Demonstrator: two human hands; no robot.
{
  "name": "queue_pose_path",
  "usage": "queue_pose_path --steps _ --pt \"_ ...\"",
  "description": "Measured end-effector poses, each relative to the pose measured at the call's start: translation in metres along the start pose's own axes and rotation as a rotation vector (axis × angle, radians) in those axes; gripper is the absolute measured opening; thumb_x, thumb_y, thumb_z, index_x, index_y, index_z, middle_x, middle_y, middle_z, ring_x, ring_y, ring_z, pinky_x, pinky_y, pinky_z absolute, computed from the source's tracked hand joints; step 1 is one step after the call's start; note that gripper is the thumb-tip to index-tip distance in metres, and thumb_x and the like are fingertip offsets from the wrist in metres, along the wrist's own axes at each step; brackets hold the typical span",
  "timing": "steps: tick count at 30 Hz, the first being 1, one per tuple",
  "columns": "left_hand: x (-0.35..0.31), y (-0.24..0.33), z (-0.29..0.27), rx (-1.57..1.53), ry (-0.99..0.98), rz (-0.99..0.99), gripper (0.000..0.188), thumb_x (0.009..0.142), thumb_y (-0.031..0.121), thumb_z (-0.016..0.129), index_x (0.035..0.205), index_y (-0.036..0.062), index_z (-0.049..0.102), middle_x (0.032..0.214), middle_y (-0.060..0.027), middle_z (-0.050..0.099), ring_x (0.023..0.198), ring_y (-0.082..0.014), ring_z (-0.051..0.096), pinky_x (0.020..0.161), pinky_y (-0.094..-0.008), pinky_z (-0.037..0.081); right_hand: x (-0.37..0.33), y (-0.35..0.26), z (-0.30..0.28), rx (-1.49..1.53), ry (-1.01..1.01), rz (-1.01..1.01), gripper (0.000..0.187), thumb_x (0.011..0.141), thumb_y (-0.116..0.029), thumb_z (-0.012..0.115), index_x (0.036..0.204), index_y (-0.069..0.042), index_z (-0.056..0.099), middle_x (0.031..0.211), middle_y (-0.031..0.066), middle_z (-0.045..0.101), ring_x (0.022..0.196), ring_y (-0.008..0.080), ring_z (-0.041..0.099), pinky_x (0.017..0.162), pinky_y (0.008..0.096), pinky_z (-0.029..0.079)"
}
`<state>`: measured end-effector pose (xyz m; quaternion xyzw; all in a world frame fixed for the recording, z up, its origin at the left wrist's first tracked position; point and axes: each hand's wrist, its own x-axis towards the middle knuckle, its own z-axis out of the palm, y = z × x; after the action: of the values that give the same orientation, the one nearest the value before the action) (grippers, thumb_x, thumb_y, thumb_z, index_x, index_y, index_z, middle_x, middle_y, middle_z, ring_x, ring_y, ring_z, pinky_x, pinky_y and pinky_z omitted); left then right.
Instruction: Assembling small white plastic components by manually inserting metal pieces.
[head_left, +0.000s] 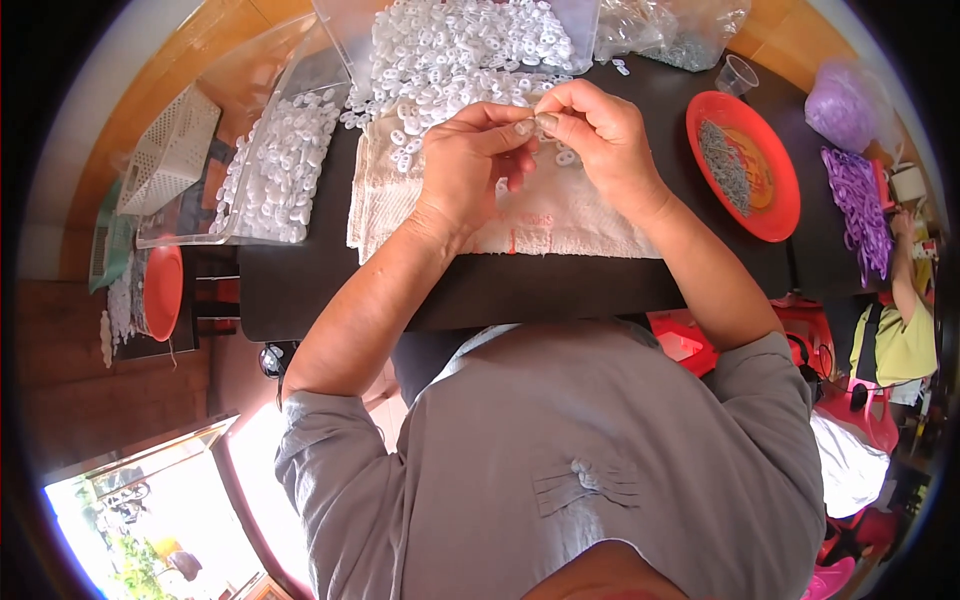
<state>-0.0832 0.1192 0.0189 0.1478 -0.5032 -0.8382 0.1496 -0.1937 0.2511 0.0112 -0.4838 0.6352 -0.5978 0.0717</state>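
At the black worktop's (pixel 520 290) left edge, a clear plastic bin (pixel 190 240) holds white oval plastic rings. Right of it, over the far edge of a cream woven cloth (pixel 600 230), the person's left hand (pixel 472 155) has thumb and finger pinched, meeting the likewise pinched right hand (pixel 605 135). A tiny pale piece (pixel 537 120) sits between the fingertips, mostly hidden; its direction and long axis cannot be told. Toward the worktop's right side, a red oval plastic plate (pixel 784 190) carries thin grey metal pieces (pixel 727 170).
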Motion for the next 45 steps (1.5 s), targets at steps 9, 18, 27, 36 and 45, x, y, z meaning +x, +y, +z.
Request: queue_pose_path --steps 9,18,27,36,45 --pt "0.006 -0.003 -0.005 -0.049 -0.051 0.006 0.015 0.085 -0.004 0.06 0.1 -0.0078 0.061 0.083 -0.0131 0.065 0.064 -0.0198 0.063 0.052 -0.0278 0.048 0.003 0.0 -0.001 -0.083 -0.024 -0.117 0.006 0.086 0.004 0.061 0.091 0.001 0.06 0.084 0.0007 0.062 0.077 0.0066 0.055 0.069 0.0217 0.045" --pt "0.01 -0.006 -0.012 -0.015 -0.022 -0.09 0.014 0.085 -0.005 0.06 0.098 -0.0082 0.061 0.083 -0.0144 0.065 0.065 -0.0198 0.063 0.051 -0.0278 0.049 0.002 0.001 -0.002 -0.093 -0.035 -0.118 0.01 0.084 0.004 0.064 0.093 0.0 0.065 0.087 0.001 0.065 0.078 0.0064 0.058 0.068 0.0208 0.046" --pt "0.007 -0.008 -0.009 -0.022 -0.008 -0.077 0.009 0.086 -0.002 0.061 0.093 -0.0083 0.061 0.078 -0.0136 0.064 0.06 -0.0194 0.062 0.047 -0.0276 0.048 0.002 -0.002 -0.001 -0.16 -0.024 -0.168 0.012 0.082 0.006 0.063 0.092 0.0 0.065 0.085 0.0018 0.066 0.076 0.0076 0.06 0.066 0.0215 0.048" --pt "0.0 -0.017 -0.002 -0.004 0.132 -0.016 0.007 0.085 -0.003 0.06 0.09 -0.007 0.059 0.075 -0.0123 0.062 0.057 -0.018 0.059 0.044 -0.028 0.044 -0.005 0.002 0.019 -0.165 0.047 -0.219 0.016 0.081 0.009 0.059 0.093 -0.001 0.065 0.083 0.0019 0.065 0.074 0.0085 0.06 0.064 0.0213 0.048" --pt "0.003 -0.015 -0.003 -0.054 0.152 -0.036 0.008 0.086 0.0 0.06 0.092 -0.0053 0.059 0.077 -0.0121 0.063 0.058 -0.0185 0.059 0.047 -0.0286 0.044 0.0 0.0 0.01 -0.101 0.019 -0.027 0.019 0.086 0.005 0.059 0.104 -0.001 0.062 0.09 0.0016 0.065 0.082 0.0069 0.059 0.072 0.0211 0.048"
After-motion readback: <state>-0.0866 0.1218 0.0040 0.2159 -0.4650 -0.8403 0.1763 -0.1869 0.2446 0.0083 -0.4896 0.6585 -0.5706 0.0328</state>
